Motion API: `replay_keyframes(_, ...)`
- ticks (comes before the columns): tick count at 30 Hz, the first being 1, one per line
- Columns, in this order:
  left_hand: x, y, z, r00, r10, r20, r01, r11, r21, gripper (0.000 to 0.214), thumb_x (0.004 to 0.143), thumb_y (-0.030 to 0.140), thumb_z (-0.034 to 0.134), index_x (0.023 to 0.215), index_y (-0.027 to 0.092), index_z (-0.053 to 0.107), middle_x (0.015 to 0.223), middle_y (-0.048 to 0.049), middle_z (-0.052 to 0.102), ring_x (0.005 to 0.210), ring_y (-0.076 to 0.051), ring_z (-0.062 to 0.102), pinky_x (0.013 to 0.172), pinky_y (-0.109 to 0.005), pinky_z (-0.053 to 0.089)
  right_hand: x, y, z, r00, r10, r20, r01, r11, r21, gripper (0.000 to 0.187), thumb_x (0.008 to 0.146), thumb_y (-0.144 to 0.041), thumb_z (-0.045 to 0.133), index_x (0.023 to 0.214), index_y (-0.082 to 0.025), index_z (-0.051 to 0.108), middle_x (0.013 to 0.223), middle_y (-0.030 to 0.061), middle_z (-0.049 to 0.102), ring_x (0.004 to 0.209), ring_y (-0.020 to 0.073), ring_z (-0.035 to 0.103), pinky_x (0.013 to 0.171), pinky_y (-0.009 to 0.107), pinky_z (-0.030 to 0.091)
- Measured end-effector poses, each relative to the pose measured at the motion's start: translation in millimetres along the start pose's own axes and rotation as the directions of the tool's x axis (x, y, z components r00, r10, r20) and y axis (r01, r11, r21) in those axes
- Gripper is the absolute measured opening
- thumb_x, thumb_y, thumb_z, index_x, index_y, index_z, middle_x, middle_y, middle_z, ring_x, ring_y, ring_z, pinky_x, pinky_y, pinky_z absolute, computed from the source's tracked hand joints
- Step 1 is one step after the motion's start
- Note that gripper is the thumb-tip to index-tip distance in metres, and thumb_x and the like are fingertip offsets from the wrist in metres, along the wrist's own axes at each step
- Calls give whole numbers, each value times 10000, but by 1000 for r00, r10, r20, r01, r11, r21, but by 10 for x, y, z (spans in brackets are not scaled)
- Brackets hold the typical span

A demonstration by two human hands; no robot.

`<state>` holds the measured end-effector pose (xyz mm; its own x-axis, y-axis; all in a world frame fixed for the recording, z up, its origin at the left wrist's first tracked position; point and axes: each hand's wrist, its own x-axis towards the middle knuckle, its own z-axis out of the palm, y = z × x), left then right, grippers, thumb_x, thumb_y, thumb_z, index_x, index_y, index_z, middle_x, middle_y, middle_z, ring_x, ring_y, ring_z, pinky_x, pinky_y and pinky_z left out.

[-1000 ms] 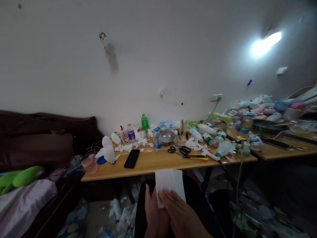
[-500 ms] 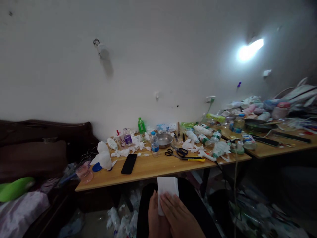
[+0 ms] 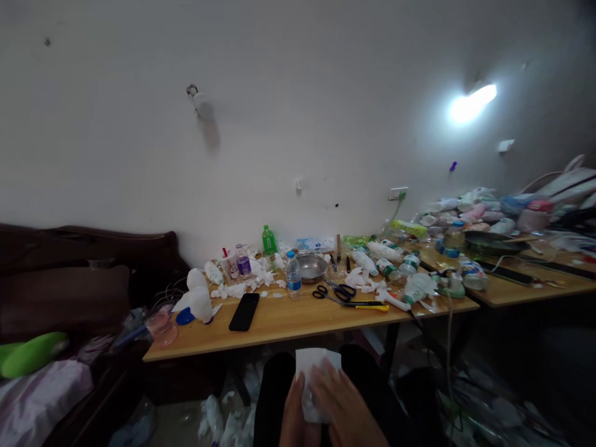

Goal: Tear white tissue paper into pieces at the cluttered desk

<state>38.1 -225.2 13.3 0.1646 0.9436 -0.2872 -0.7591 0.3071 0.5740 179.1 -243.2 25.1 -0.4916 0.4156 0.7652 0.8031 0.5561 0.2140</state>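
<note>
A folded white tissue (image 3: pixel 307 360) lies over my lap, its far edge spread a little and its surface creased. My left hand (image 3: pixel 295 413) cradles it from below and the left, the thumb along its side. Across the top and right of the tissue rests my right hand (image 3: pixel 347 406), fingers stretched out and smeared by motion. The underside of the tissue and most of my left fingers are hidden.
In front stands a wooden table (image 3: pixel 284 326) bearing a black phone (image 3: pixel 244 311), a water bottle (image 3: pixel 293 276), a metal bowl (image 3: pixel 311 267), scissors (image 3: pixel 344 292) and a yellow utility knife (image 3: pixel 372 305). Crumpled tissues and bottles crowd its back. Plastic litter (image 3: pixel 214 416) covers the floor.
The tissue sits slightly lower in view and its top looks wider and more creased. My right fingers have shifted over it. The camera view has tilted slightly upward.
</note>
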Motion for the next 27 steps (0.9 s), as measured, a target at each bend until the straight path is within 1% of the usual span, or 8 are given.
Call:
replay_keyframes(3,-40,36,-23,992,106,65,-113,987,116,577,544,299,969,1079,190,783,1190,-129,772,1300,-337,613,1155,-398,426,145,243,-248,972,210,105,-221,969,110,543,946,-86,421,1484,-141,470,1530,75,505,1492,277,342,1077,461,501)
replay_keyframes(5,-96,58,-36,972,172,159,-218,912,347,667,643,315,919,1263,190,707,1354,-135,691,1362,-303,563,1196,-375,368,253,412,-388,945,251,212,-293,936,196,600,988,-195,516,1564,-168,352,1573,94,444,1508,305,310,1101,536,484)
replay_keyframes(8,-196,47,-51,931,159,329,-351,637,686,744,886,350,675,1556,206,384,1460,-116,609,1343,-240,586,1175,-362,387,362,587,-488,915,101,390,-269,874,405,770,928,-276,700,1590,-218,312,1585,94,429,1498,303,337,1175,539,415)
replay_keyframes(12,-262,24,-23,898,109,426,-431,411,803,874,908,264,539,1626,164,50,1521,-138,532,1355,-234,569,1137,-354,422,373,602,-457,908,-72,412,-182,819,545,728,852,-210,793,1502,-247,465,1434,68,603,1335,239,552,1203,449,392)
replay_keyframes(16,-207,89,-5,902,88,422,-410,472,780,923,887,195,520,1624,179,-34,1556,-151,491,1444,-198,461,1209,-376,323,310,499,-369,932,-103,347,-134,793,595,630,889,-95,709,1464,-232,492,1259,70,686,1182,226,626,1138,464,444)
replay_keyframes(19,-131,146,-68,895,128,427,-427,519,740,945,825,150,555,1631,233,68,1616,-156,406,1430,-203,487,1181,-375,379,277,452,-322,954,-95,286,-108,779,618,425,975,-122,601,1386,-218,553,1174,75,697,1091,219,634,1003,408,524)
replay_keyframes(23,-84,217,-159,805,254,536,-591,274,759,839,753,55,513,1557,239,361,1476,-152,592,1277,-212,640,1066,-355,512,297,426,-330,973,-76,218,-82,769,634,303,1040,-180,510,1334,-207,582,1130,75,694,1006,200,629,872,334,547)
replay_keyframes(27,-136,308,-135,700,386,600,-672,73,737,489,706,7,550,1093,252,720,1115,-72,776,1063,-212,733,949,-321,574,370,424,-413,989,-46,142,-54,778,627,230,1047,-145,477,1192,-192,648,1030,62,692,945,191,616,835,326,526)
